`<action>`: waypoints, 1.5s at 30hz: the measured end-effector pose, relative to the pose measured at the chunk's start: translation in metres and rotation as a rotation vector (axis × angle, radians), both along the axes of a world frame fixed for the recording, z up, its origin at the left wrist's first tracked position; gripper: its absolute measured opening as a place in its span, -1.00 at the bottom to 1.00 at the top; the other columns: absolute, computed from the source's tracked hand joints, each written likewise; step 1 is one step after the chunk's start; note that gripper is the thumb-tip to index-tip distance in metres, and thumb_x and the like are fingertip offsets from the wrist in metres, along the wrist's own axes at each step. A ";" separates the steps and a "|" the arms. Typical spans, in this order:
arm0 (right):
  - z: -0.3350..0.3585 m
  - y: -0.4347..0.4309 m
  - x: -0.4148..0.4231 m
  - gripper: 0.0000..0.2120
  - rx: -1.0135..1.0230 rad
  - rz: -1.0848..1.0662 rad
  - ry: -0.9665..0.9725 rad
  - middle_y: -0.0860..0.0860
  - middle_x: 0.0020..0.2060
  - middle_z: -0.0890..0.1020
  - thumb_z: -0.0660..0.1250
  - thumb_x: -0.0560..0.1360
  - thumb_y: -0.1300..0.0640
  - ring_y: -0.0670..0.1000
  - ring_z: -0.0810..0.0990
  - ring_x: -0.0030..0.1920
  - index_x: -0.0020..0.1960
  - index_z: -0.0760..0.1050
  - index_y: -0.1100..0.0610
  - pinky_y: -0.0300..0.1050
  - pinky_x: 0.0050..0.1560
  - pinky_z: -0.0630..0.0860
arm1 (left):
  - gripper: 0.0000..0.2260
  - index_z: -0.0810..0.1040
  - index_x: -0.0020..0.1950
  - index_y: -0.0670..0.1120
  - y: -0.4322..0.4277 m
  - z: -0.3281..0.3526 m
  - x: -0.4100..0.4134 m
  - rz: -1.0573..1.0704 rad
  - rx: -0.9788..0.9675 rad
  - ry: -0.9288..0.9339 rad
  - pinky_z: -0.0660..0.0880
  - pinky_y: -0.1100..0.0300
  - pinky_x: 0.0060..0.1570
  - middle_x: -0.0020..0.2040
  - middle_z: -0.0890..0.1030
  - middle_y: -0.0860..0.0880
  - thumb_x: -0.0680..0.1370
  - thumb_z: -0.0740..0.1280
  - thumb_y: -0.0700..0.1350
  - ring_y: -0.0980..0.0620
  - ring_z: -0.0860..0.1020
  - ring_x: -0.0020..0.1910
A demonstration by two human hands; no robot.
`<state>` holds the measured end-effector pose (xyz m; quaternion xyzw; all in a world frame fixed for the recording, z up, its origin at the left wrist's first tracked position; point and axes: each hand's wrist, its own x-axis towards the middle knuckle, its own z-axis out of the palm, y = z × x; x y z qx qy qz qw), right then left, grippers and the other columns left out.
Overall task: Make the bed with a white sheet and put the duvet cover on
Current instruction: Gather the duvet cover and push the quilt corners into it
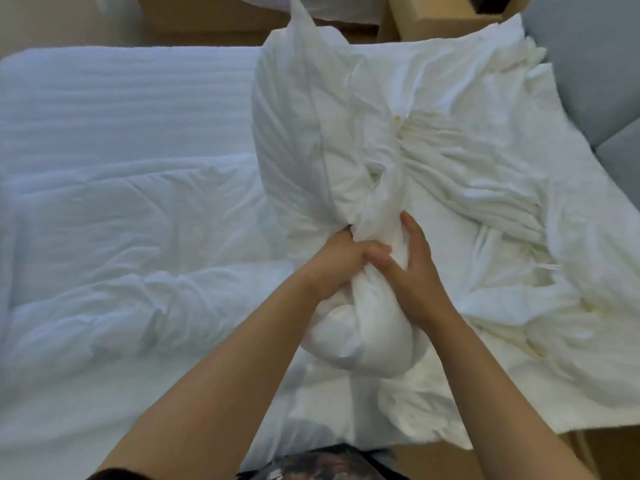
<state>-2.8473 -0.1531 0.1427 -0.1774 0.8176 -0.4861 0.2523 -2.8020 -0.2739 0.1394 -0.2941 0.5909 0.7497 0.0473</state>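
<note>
A white duvet cover (pixel 485 174) lies crumpled over the right half of the bed, gathered into folds. A rounded bunch of white duvet (pixel 349 334) bulges from it near me. My left hand (pixel 341 265) grips the bunched cloth at its neck, fingers buried in the folds. My right hand (pixel 414 268) presses against the same bunch from the right, fingers spread and fairly straight along the fabric. A tall puffed fold of white fabric (pixel 294 133) stands up just beyond my hands. The white sheet (pixel 114 105) covers the mattress at left.
A rumpled white quilted layer (pixel 114 244) spreads over the bed's left front. Wooden floor and a brown box (pixel 446 12) show at the top. A grey upholstered headboard (pixel 595 74) is at the right edge. Brown wood (pixel 540 455) shows at the lower right.
</note>
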 end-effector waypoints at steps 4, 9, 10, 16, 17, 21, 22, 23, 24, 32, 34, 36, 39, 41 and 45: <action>-0.005 0.096 -0.091 -0.14 -0.063 -0.144 -0.087 -0.14 0.32 0.38 0.36 0.26 -0.35 -0.12 0.42 0.27 0.45 0.14 -0.12 -0.13 0.24 0.39 | -0.56 0.32 0.42 -0.06 0.104 -0.005 -0.104 -0.167 -0.124 0.076 0.49 0.33 0.06 0.20 0.52 0.02 0.55 0.30 -0.17 0.05 0.52 0.12; -0.046 0.187 -0.164 -0.12 0.112 -0.459 -0.260 0.00 0.44 0.29 0.31 0.35 -0.33 0.07 0.33 0.39 0.51 0.10 0.04 -0.13 0.23 0.29 | -0.52 0.27 0.48 -0.03 0.156 -0.033 -0.141 -0.269 -0.190 -0.003 0.35 0.22 0.27 0.36 0.44 -0.03 0.56 0.25 -0.18 0.06 0.42 0.32; -0.055 0.197 -0.176 -0.11 0.176 -0.493 -0.299 0.01 0.48 0.23 0.29 0.37 -0.33 0.08 0.28 0.42 0.52 0.06 0.06 -0.09 0.26 0.27 | -0.52 0.27 0.48 -0.05 0.154 -0.044 -0.138 -0.276 -0.333 -0.016 0.26 0.21 0.32 0.41 0.38 -0.07 0.57 0.25 -0.19 0.00 0.36 0.37; -0.073 0.202 -0.206 0.11 0.312 -0.400 -0.534 -0.01 0.51 0.13 0.38 0.24 -0.38 0.13 0.25 0.44 0.54 -0.12 0.02 0.05 0.29 0.28 | -0.43 0.25 0.49 -0.03 0.152 -0.083 -0.126 -0.514 -0.789 0.056 0.19 0.12 0.40 0.45 0.32 -0.03 0.50 0.33 -0.05 -0.03 0.28 0.41; -0.074 0.200 -0.207 0.12 0.301 -0.391 -0.563 0.01 0.50 0.15 0.42 0.24 -0.34 0.14 0.28 0.41 0.54 -0.14 0.01 0.06 0.27 0.31 | -0.38 0.25 0.50 -0.02 0.156 -0.084 -0.130 -0.558 -0.803 0.094 0.22 0.07 0.39 0.45 0.33 -0.01 0.47 0.36 -0.02 -0.03 0.29 0.41; -0.076 0.183 -0.206 -0.29 0.364 -0.359 -0.425 0.12 0.26 0.45 0.42 0.40 0.04 0.11 0.49 0.10 0.43 0.17 0.17 -0.10 -0.01 0.42 | -0.24 0.13 0.53 -0.03 0.173 -0.088 -0.144 -0.673 -0.889 0.066 0.17 0.09 0.42 0.51 0.22 0.00 0.43 0.40 0.09 0.01 0.18 0.48; -0.071 0.181 -0.208 -0.45 0.355 -0.341 -0.332 0.10 0.16 0.51 0.38 0.42 0.11 0.08 0.51 0.01 0.34 0.29 0.19 -0.14 -0.07 0.43 | -0.23 0.09 0.54 -0.04 0.176 -0.088 -0.147 -0.673 -0.916 0.034 0.13 0.08 0.43 0.53 0.17 -0.01 0.45 0.38 0.11 0.01 0.13 0.50; -0.065 0.182 -0.211 -0.59 0.318 -0.324 -0.254 0.07 0.04 0.56 0.35 0.43 0.16 0.04 0.53 -0.08 0.25 0.39 0.18 -0.21 -0.14 0.43 | -0.23 0.06 0.55 -0.05 0.182 -0.085 -0.150 -0.649 -0.927 0.026 0.11 0.07 0.44 0.54 0.13 -0.02 0.47 0.37 0.12 -0.01 0.11 0.51; -0.055 0.186 -0.216 -0.72 0.267 -0.319 -0.181 0.01 -0.10 0.58 0.33 0.43 0.20 -0.02 0.54 -0.18 0.14 0.46 0.16 -0.26 -0.26 0.43 | -0.24 0.04 0.55 -0.05 0.190 -0.081 -0.156 -0.612 -0.925 0.048 0.09 0.06 0.45 0.55 0.11 -0.05 0.48 0.36 0.10 -0.03 0.10 0.51; -0.027 0.265 -0.249 -0.67 0.691 -0.311 0.038 0.12 0.20 0.54 0.26 0.49 0.21 0.14 0.50 0.19 0.25 0.48 0.18 -0.05 0.16 0.40 | -0.35 -0.06 0.56 0.02 0.269 -0.065 -0.209 -0.942 -0.709 0.080 -0.08 0.11 0.45 0.57 -0.04 -0.09 0.59 0.24 0.00 -0.04 -0.02 0.53; -0.040 0.252 -0.237 -0.59 0.668 -0.223 0.031 0.13 0.28 0.48 0.24 0.52 0.14 0.14 0.46 0.24 0.36 0.40 0.17 -0.07 0.18 0.37 | -0.43 0.06 0.55 0.02 0.259 -0.075 -0.194 -1.032 -0.864 0.098 -0.02 0.10 0.44 0.57 -0.01 -0.06 0.59 0.23 -0.02 -0.04 -0.01 0.53; -0.053 0.230 -0.221 -0.60 0.641 -0.142 0.097 0.14 0.27 0.46 0.22 0.51 0.11 0.17 0.44 0.23 0.33 0.41 0.16 -0.04 0.17 0.38 | -0.49 0.13 0.54 0.01 0.233 -0.087 -0.170 -1.001 -1.111 0.102 -0.05 0.06 0.45 0.56 0.05 -0.04 0.60 0.18 -0.03 -0.06 -0.02 0.53; -0.069 0.192 -0.194 -0.71 0.736 -0.014 0.158 0.18 0.19 0.43 0.20 0.47 0.12 0.24 0.40 0.19 0.16 0.46 0.19 0.01 0.07 0.38 | -0.48 0.08 0.54 0.02 0.169 -0.102 -0.115 -0.911 -1.211 -0.134 -0.10 0.01 0.46 0.57 0.02 0.00 0.60 0.16 -0.03 -0.03 -0.07 0.54; -0.078 0.167 -0.173 -0.63 0.781 0.067 0.141 0.17 0.27 0.38 0.21 0.48 0.10 0.23 0.34 0.24 0.26 0.37 0.18 0.03 0.13 0.35 | -0.45 0.03 0.55 0.02 0.127 -0.108 -0.072 -0.886 -1.205 -0.324 -0.06 -0.02 0.47 0.57 0.00 0.01 0.60 0.16 -0.01 -0.03 -0.07 0.54; -0.090 0.119 -0.122 -0.53 0.786 0.189 0.142 0.15 0.31 0.33 0.20 0.48 0.05 0.22 0.30 0.27 0.35 0.27 0.15 0.05 0.17 0.33 | -0.44 0.00 0.56 0.00 0.065 -0.105 0.010 -0.715 -1.146 -0.598 -0.02 -0.05 0.47 0.57 0.01 -0.02 0.60 0.15 0.00 -0.04 -0.04 0.54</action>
